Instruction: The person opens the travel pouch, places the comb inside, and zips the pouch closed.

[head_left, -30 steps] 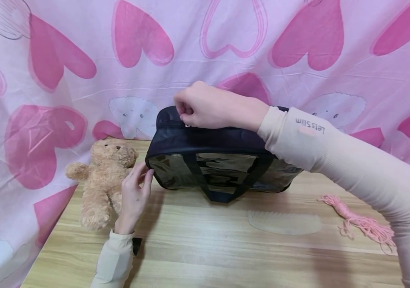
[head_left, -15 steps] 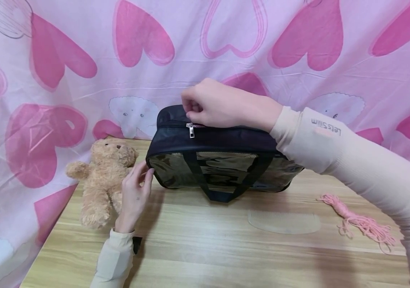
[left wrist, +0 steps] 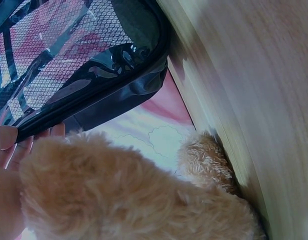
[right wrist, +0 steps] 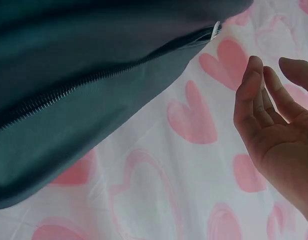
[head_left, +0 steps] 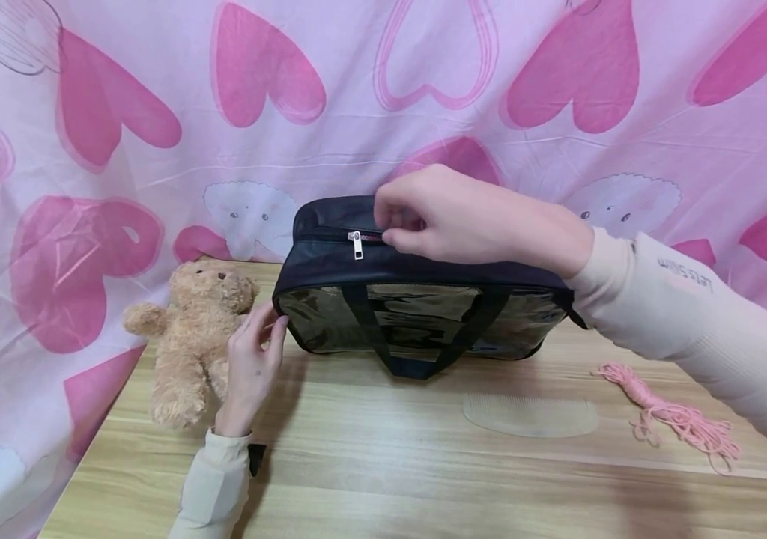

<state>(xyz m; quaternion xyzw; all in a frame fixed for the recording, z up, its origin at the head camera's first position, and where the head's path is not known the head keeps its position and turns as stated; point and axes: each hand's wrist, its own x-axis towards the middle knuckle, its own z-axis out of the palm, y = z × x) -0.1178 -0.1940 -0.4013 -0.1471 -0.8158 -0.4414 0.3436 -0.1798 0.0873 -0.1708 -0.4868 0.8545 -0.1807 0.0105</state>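
Head: teddy bear (head_left: 188, 337), comb (head_left: 532, 416) near bag (head_left: 424, 290)

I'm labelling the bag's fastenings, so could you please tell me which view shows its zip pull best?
The head view: there the zip pull lies uncovered on the bag. The right wrist view catches only a pale sliver of it; the left wrist view misses it.

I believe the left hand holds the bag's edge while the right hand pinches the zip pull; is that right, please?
Not quite: the right hand is off the zip pull and holds nothing, as the right wrist view shows. The left hand does hold the edge of the bag.
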